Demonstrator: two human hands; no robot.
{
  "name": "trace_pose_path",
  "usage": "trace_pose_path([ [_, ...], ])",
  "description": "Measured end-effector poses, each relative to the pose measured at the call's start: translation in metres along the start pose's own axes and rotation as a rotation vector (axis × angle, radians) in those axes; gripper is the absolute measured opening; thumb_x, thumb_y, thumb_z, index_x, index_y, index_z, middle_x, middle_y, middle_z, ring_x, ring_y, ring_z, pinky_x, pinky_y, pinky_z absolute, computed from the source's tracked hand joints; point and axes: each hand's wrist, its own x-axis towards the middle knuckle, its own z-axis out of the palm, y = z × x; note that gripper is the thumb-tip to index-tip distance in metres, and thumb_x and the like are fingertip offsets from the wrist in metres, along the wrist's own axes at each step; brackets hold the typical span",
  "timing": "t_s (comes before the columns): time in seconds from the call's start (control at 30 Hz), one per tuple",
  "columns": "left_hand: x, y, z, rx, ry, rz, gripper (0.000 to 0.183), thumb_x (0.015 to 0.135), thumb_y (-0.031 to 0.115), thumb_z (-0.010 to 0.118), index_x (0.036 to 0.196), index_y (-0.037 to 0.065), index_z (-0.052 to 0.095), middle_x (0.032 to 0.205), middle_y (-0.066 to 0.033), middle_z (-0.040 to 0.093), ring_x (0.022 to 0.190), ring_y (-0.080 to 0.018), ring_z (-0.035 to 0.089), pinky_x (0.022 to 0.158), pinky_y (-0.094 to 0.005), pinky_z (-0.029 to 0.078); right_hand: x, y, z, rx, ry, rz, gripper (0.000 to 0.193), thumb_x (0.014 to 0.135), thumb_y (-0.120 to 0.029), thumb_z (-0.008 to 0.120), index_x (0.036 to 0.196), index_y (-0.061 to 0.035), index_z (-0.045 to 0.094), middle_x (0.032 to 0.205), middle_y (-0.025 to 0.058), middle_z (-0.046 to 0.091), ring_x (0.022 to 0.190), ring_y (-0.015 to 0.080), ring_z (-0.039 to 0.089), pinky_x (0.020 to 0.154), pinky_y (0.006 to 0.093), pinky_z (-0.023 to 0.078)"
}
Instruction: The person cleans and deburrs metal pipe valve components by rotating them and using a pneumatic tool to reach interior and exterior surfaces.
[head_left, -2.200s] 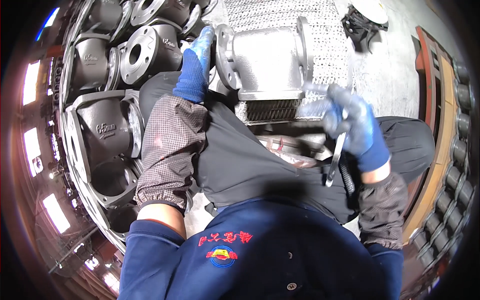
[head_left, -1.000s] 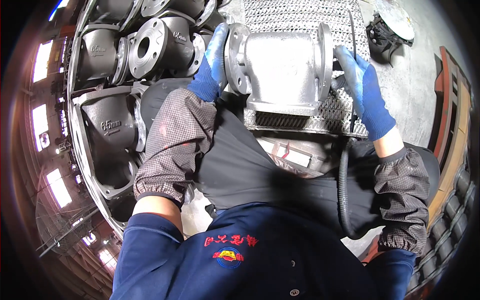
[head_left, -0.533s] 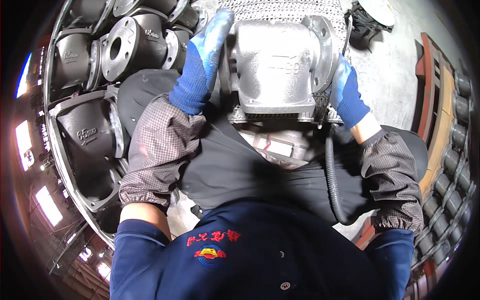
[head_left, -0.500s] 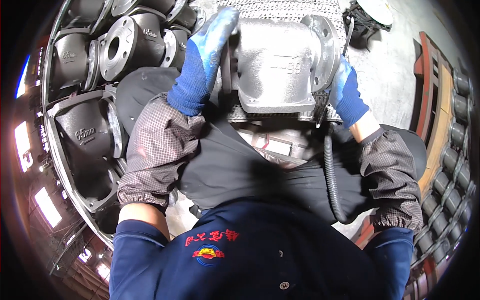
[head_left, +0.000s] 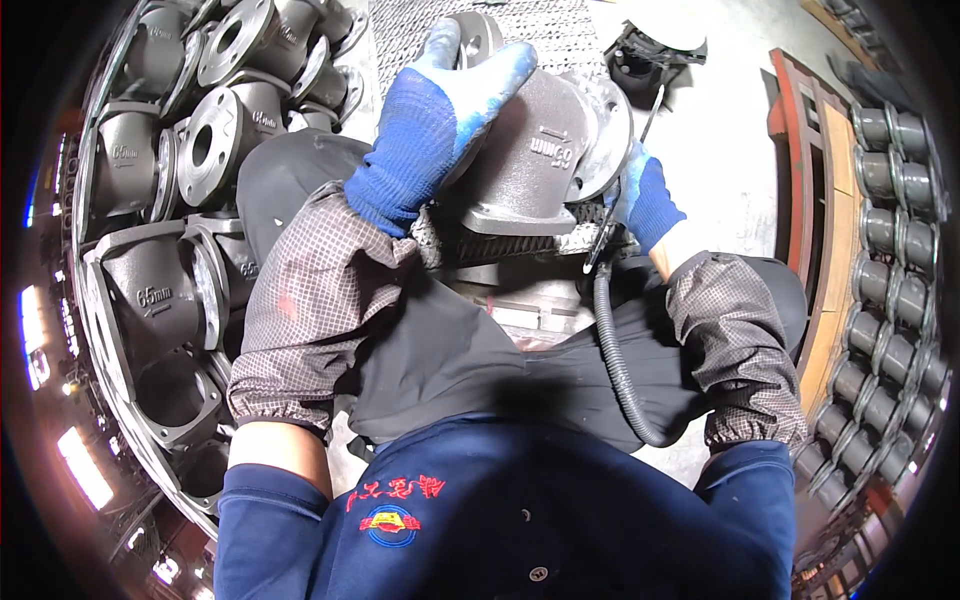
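A grey cast-iron valve body (head_left: 530, 165) with round bolt flanges lies tilted in front of me on a mesh-like surface (head_left: 400, 50). My left hand (head_left: 440, 115), in a blue coated glove, grips it by its left side, with thumb and fingers spread around the flange. Beside the right flange, my gloved right hand (head_left: 645, 195) is closed around a thin rod-shaped tool (head_left: 602, 240); its dark rod sticks out above and below the hand. The fingers are partly hidden, and the tool's exact kind cannot be made out. A ribbed grey hose (head_left: 615, 350) hangs below it, over my lap.
To the left stands a metal bin (head_left: 120, 420) packed with several similar valve bodies (head_left: 150, 280). A red metal frame with wooden boards (head_left: 830, 180) is at the right, beside stacked rows of dark flanged parts (head_left: 880, 300). A black object with a pale round top (head_left: 650, 65) sits on the floor beyond.
The valve body has been turned and tilted, so its right flange slants away. My left hand has shifted over its top left. The whole view has moved slightly to the right.
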Motion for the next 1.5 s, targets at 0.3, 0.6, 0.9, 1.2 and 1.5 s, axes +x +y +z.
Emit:
trace_pose_path([
  [0.3, 0.017, 0.021, 0.048, 0.585, -0.077, 0.285, 0.080, 0.074, 0.054, 0.065, 0.133, 0.004, 0.044, 0.128, -0.0210, 0.052, 0.115, -0.0297, 0.054, 0.095, -0.0333, 0.043, -0.033, -0.060, -0.014, -0.448, 0.094, -0.544, 0.042, 0.095, -0.034, 0.043, 0.105, 0.0039, 0.060, 0.087, 0.0120, 0.063, 0.066, 0.0149, 0.059, 0.056, 0.0237, 0.046],
  [0.6, -0.040, 0.023, 0.061, 0.644, -0.569, 0.741, 0.078, 0.070, 0.037, 0.070, 0.135, 0.005, 0.041, 0.073, -0.0121, 0.064, 0.061, -0.0283, 0.061, 0.056, -0.0364, 0.049, -0.107, -0.095, -0.007, -0.419, 0.005, -0.591, 0.043, 0.095, -0.036, 0.043, 0.104, 0.0038, 0.059, 0.083, 0.0142, 0.065, 0.059, 0.0140, 0.060, 0.051, 0.0232, 0.044],
  [0.9, -0.003, -0.002, 0.001, -0.091, -0.014, 0.279, 0.032, 0.090, 0.021, 0.058, 0.117, 0.003, 0.058, 0.100, -0.0113, 0.064, 0.091, -0.0146, 0.061, 0.080, -0.0250, 0.050, -0.107, -0.091, 0.007, -0.800, -0.085, -0.553, 0.043, 0.098, -0.031, 0.036, 0.106, 0.0033, 0.060, 0.072, 0.0087, 0.060, 0.057, 0.0089, 0.053, 0.051, 0.0231, 0.043],
  [1.2, -0.005, -0.048, -0.008, -0.593, -0.360, -0.182, 0.068, 0.093, 0.051, 0.041, 0.130, -0.007, 0.042, 0.125, -0.0232, 0.049, 0.109, -0.0267, 0.054, 0.092, -0.0356, 0.046, -0.081, -0.076, 0.024, -0.802, -0.139, -0.930, 0.024, 0.097, -0.016, 0.040, 0.096, 0.0031, 0.056, 0.073, 0.0078, 0.059, 0.060, 0.0134, 0.058, 0.056, 0.0247, 0.048],
  [1.5, -0.011, -0.059, -0.030, -0.988, -0.363, -0.246, 0.049, 0.098, 0.039, 0.034, 0.126, 0.001, 0.047, 0.116, -0.0156, 0.059, 0.102, -0.0215, 0.061, 0.090, -0.0331, 0.051, -0.140, -0.072, 0.083, -0.666, -0.280, -0.704, 0.031, 0.094, -0.026, 0.049, 0.097, 0.0013, 0.063, 0.072, -0.0003, 0.059, 0.068, 0.0059, 0.057, 0.060, 0.0193, 0.045],
])
